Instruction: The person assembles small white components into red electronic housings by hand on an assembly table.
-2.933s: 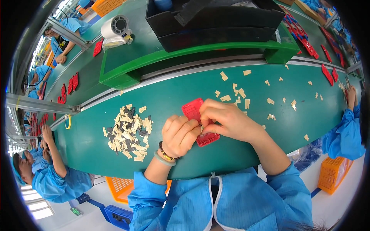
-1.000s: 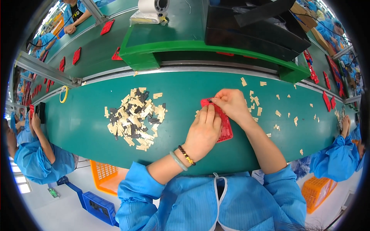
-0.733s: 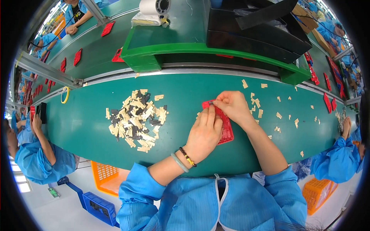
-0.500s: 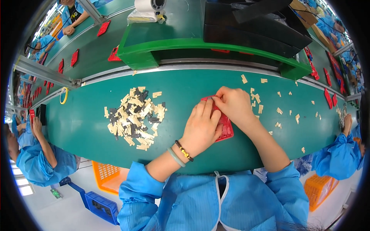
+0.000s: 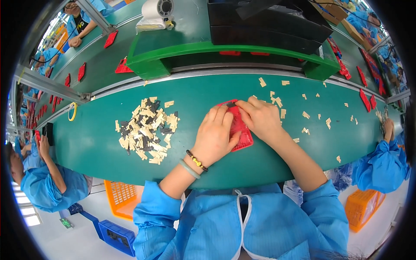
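Red case (image 5: 242, 131) between 2 hands (image 5: 216, 131) (image 5: 265, 119), touching both.

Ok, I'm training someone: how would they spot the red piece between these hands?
Find the green table, then the left hand and right hand over its middle. Between their fingers is the red piece. Unlike red pieces beyond the rail, it has both hands on it.

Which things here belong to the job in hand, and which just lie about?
In the job:
red plastic casing under left hand and right hand
dark piece at its far end
pile of cream and black pieces, probably

Seemingly lying about:
white roll
yellow ring
blue crate
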A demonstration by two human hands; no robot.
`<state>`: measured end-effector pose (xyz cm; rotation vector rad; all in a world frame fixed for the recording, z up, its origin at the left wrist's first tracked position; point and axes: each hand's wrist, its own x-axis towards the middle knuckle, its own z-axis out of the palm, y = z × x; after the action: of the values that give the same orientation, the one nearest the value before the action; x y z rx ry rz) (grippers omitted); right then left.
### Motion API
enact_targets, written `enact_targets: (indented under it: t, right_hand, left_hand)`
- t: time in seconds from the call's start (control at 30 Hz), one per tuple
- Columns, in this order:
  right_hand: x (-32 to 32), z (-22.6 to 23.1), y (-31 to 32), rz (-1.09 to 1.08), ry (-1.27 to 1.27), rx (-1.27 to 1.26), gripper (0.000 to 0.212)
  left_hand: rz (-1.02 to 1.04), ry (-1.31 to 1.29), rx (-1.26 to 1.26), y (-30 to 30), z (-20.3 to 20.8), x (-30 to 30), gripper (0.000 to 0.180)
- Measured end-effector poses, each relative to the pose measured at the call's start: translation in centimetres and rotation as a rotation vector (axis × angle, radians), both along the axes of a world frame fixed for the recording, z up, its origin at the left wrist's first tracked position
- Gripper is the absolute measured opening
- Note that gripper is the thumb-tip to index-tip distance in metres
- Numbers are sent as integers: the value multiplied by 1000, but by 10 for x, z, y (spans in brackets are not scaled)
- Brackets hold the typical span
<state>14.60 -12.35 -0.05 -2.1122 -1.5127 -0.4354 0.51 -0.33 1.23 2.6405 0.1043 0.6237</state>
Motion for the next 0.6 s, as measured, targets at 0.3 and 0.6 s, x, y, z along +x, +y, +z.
enact_targets:
  t: [0.3,0.6]
  right_hand:
    - [-12,12,-48,119,112,-95,35]
    - [-11,-5,-49,116,25,-135,47]
  left_hand:
    - [100,-36,215,-2,-7,26,42]
    - [177,18,295,-4,-14,29,44]
